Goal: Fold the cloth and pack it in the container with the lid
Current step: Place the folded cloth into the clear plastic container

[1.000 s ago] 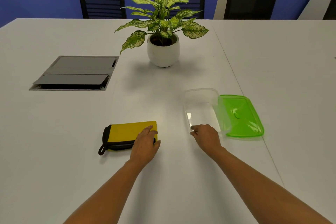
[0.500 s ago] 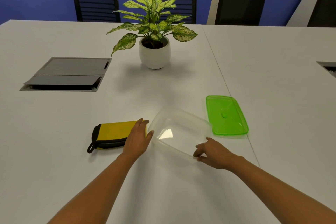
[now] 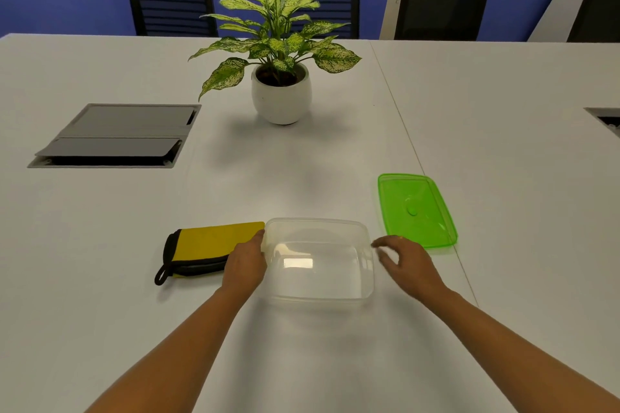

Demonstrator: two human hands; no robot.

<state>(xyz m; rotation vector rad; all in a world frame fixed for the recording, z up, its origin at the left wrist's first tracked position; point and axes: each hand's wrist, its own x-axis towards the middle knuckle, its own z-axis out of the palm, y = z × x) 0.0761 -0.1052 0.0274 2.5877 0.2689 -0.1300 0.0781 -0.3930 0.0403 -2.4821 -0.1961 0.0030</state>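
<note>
Nearest the near edge of the counter (image 3: 302, 362), roughly midway along it, sits the clear container (image 3: 315, 220), empty and upright. My left hand (image 3: 246, 261) lies flat with relaxed fingers on the right end of the folded yellow cloth (image 3: 214, 241), right against the container's left wall. My right hand (image 3: 406, 261) hovers just off the right wall, fingers loosely spread and curled, gripping nothing. The cloth lies just beside the container on its left, its black loop pointing toward the counter's left edge. The green lid (image 3: 416, 208) lies flat a little farther back and to the right. Toward the far edge stand a potted plant (image 3: 281, 97) and a grey hatch (image 3: 114, 134).

My worry: neither hand grips the container, and it looks light. If I push the cloth over the rim one-handed, the container may skate right into the lid. The fold could also spring open on lifting, or the loop could snag the rim.
</note>
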